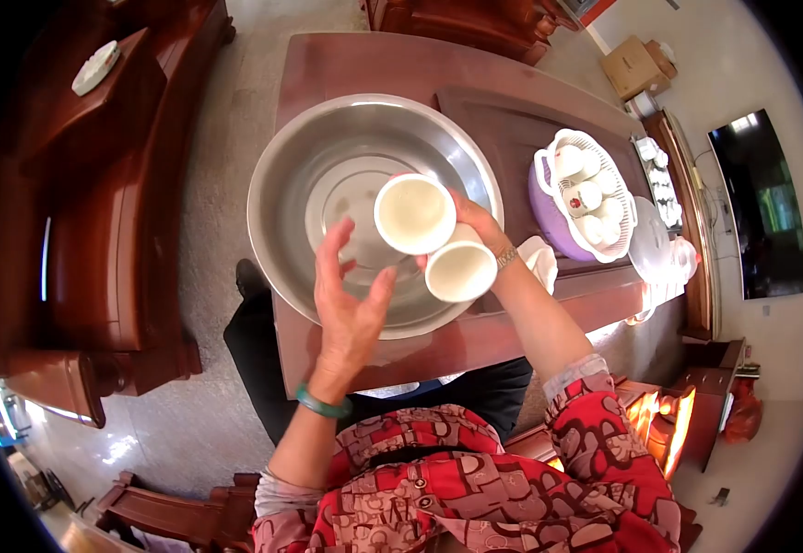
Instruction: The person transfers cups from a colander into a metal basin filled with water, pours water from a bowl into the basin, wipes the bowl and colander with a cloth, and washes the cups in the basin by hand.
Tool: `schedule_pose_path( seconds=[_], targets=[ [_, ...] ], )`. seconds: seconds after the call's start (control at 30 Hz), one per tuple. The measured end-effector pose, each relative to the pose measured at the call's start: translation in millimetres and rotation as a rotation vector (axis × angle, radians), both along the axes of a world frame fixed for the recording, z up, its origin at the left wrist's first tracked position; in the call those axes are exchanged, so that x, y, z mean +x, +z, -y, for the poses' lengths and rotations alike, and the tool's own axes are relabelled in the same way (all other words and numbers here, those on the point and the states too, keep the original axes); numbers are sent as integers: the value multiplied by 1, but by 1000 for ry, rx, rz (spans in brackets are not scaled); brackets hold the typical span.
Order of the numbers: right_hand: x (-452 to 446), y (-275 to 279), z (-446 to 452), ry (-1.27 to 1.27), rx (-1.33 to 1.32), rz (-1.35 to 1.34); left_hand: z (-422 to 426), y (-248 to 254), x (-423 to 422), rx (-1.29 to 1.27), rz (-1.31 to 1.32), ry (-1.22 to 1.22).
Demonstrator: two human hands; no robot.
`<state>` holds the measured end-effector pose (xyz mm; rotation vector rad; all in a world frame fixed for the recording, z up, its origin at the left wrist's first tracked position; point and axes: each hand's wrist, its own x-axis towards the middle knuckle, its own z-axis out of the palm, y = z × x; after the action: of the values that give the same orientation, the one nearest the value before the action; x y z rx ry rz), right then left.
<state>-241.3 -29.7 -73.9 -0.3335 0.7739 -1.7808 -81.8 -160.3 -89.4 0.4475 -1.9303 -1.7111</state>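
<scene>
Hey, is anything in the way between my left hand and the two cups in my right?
Nothing visible is. Your left hand is open beside the white cups, which your right hand holds over the metal basin.

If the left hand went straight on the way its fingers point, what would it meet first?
Probably the far inner wall of the metal basin, since the left hand points forward across it. The hand's height is hard to judge, so it might pass above that wall instead.
</scene>
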Motion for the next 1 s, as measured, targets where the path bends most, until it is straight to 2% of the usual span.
schedule_pose_path(
  seconds=[0.03, 0.1, 0.13, 0.17, 0.23, 0.37, 0.6, 0.9, 1.0],
  targets=[
    [7, 4, 3, 33, -17, 12, 8, 1, -4, 8, 6, 8],
    [19, 9, 8, 73, -25, 30, 20, 4, -11, -146, -120, -208],
    [23, 10, 10, 126, -44, 53, 20, 15, -11, -12, -165, -242],
    [27, 12, 10, 176, -61, 78, 21, 17, -11, -4, -161, -239],
    [31, 16, 8, 143, -6, 62, 23, 16, -13, 126, -237, -356],
    [31, 19, 1, 141, 123, 94, 22, 8, -13, 75, -255, -361],
    [30, 38, -2, 135, 327, 2, 6, -6, -16, 323, -312, -306],
    [22, 37, -5, 186, 396, 9, 6, -12, -19, 355, -260, -339],
    [19, 31, -4, 182, 341, 23, 8, -12, -20, 359, -250, -328]
  ],
)
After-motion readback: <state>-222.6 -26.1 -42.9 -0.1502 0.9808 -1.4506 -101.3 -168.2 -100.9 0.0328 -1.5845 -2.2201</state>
